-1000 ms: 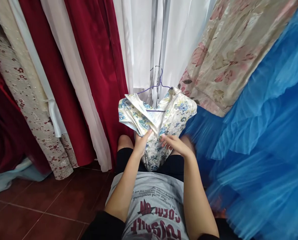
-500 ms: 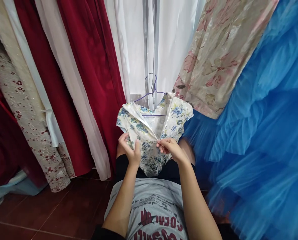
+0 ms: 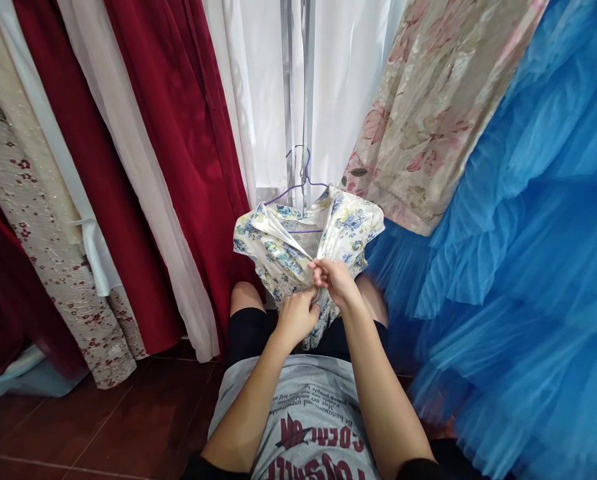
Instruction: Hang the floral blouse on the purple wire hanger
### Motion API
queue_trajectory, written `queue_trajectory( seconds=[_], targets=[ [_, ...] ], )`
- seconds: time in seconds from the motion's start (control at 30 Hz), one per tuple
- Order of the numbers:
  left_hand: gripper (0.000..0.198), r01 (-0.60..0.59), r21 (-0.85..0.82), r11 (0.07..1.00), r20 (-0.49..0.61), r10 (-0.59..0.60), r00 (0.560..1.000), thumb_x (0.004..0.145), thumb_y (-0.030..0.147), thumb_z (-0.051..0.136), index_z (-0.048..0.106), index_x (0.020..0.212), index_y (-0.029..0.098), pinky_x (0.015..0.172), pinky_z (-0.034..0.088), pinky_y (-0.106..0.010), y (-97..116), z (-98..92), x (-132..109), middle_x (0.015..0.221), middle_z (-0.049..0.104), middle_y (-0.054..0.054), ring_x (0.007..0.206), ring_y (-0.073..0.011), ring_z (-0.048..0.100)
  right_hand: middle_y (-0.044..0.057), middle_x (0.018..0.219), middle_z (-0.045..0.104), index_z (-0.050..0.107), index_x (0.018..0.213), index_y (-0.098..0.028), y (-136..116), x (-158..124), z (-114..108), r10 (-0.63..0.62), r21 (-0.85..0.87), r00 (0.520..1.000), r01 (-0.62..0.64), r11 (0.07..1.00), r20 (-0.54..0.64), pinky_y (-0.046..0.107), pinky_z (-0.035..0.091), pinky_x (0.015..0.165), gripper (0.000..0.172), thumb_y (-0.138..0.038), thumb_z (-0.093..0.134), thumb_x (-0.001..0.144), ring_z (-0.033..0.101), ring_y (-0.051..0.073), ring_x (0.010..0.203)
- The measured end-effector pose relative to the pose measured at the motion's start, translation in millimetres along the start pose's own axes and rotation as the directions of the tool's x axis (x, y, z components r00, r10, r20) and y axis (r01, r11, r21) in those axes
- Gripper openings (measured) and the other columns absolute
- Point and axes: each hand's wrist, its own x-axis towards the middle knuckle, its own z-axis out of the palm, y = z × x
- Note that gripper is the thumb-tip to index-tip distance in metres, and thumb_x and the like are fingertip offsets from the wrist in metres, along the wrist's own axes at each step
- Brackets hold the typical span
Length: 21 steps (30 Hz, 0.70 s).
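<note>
A small white dress with a blue flower print [image 3: 351, 223] hangs on a purple wire hanger [image 3: 304, 183] in front of me, over my knees. My left hand [image 3: 295, 317] and my right hand [image 3: 333, 280] meet at the middle of its front. Both are closed, pinching the cloth where the two front edges come together. The collar lies folded open on the left side. The skirt part of the dress drops behind my hands and is mostly hidden.
Long garments hang close all round: dark red gowns [image 3: 178, 133], white sheer cloth [image 3: 263, 87], a beige flowered dress [image 3: 428, 113], a big blue tulle skirt [image 3: 528, 267] at the right. A shiny metal pole [image 3: 295, 80] stands behind the hanger. Brown floor tiles [image 3: 103, 427] show at lower left.
My hands have come together at the middle of the dress front, the left one moving right and down. The open front flaps are now drawn closer.
</note>
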Motion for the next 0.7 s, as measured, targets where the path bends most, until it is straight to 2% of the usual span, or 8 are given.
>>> queue_trajectory(
  seconds=[0.13,0.23,0.37,0.43,0.5,0.57,0.6,0.7],
  targets=[
    [0.038,-0.055,0.253,0.966,0.164,0.014,0.986,0.086,0.016,0.051,0.066,0.118,0.028,0.077,0.047,-0.039,10.1,-7.5,-9.5,0.103,0.076,-0.014,0.095,-0.0355,0.073,-0.004,0.051,0.053,0.064,0.071,-0.015,-55.9,47.8,26.1,-0.075,0.088,0.994,0.082,0.993,-0.078,0.019,0.022,0.035,0.011,-0.021,0.059,0.079,0.038,0.005,0.039],
    [0.039,-0.095,0.348,0.933,0.238,0.010,0.971,0.085,0.014,0.051,0.068,0.118,0.026,0.078,0.048,-0.041,5.2,-13.1,-10.2,0.102,0.076,-0.016,0.094,-0.0371,0.073,-0.005,0.053,0.053,0.062,0.075,-0.014,-99.4,75.5,37.3,-0.097,0.144,0.993,0.107,0.984,-0.074,0.015,0.023,0.035,0.007,-0.015,0.059,0.081,0.037,0.003,0.039],
    [0.022,-0.113,0.266,0.957,0.266,0.040,0.963,0.082,0.014,0.058,0.071,0.096,0.024,0.077,0.047,-0.037,-13.2,-21.4,6.7,0.092,0.075,-0.011,0.089,-0.0320,0.071,-0.003,0.051,0.056,0.064,0.076,-0.013,-110.8,79.2,38.5,-0.116,0.152,0.993,0.115,0.982,0.000,0.014,0.028,0.037,0.012,-0.014,0.055,0.083,0.041,0.004,0.039],
    [0.012,-0.103,0.089,0.991,0.159,0.088,0.983,0.084,0.017,0.061,0.070,0.088,0.024,0.075,0.046,-0.034,-18.0,-31.4,24.8,0.084,0.072,-0.009,0.081,-0.0279,0.069,-0.002,0.050,0.058,0.066,0.075,-0.013,-99.4,70.3,36.7,-0.173,0.101,0.985,0.171,0.980,0.010,0.015,0.032,0.039,0.017,-0.019,0.055,0.085,0.045,0.005,0.040],
    [0.014,-0.135,-0.133,0.982,-0.095,0.124,0.988,0.089,0.022,0.062,0.072,0.098,0.025,0.074,0.046,-0.033,-15.9,-48.6,48.9,0.082,0.071,-0.007,0.074,-0.0238,0.066,-0.001,0.048,0.058,0.066,0.071,-0.013,-86.3,60.1,35.5,-0.214,0.032,0.977,0.213,0.976,0.011,0.016,0.033,0.041,0.020,-0.023,0.056,0.085,0.046,0.006,0.040],
    [0.027,-0.248,-0.258,0.934,-0.360,0.146,0.922,0.095,0.026,0.059,0.068,0.121,0.028,0.074,0.047,-0.032,-8.4,-71.1,76.5,0.086,0.071,-0.005,0.072,-0.0208,0.064,-0.001,0.046,0.057,0.065,0.066,-0.015,-77.3,52.4,35.7,-0.251,-0.047,0.968,0.252,0.967,0.014,0.017,0.032,0.041,0.021,-0.025,0.057,0.083,0.044,0.007,0.039],
    [0.033,-0.312,-0.236,0.920,-0.428,0.190,0.884,0.098,0.026,0.055,0.064,0.129,0.029,0.076,0.047,-0.032,-3.5,-82.5,90.3,0.091,0.071,-0.005,0.076,-0.0202,0.064,-0.001,0.045,0.056,0.064,0.064,-0.016,-74.9,50.4,35.9,-0.277,-0.086,0.961,0.278,0.957,0.020,0.018,0.031,0.041,0.021,-0.025,0.057,0.082,0.042,0.007,0.038],
    [0.023,-0.442,-0.049,0.895,-0.481,0.367,0.796,0.102,0.024,0.049,0.068,0.115,0.025,0.082,0.047,-0.032,11.5,-107.9,124.3,0.096,0.071,-0.005,0.085,-0.0198,0.065,-0.003,0.041,0.053,0.062,0.060,-0.018,-72.3,53.4,34.8,-0.377,-0.192,0.925,0.378,0.906,0.045,0.021,0.030,0.043,0.023,-0.027,0.058,0.081,0.041,0.009,0.038]
  ],
)
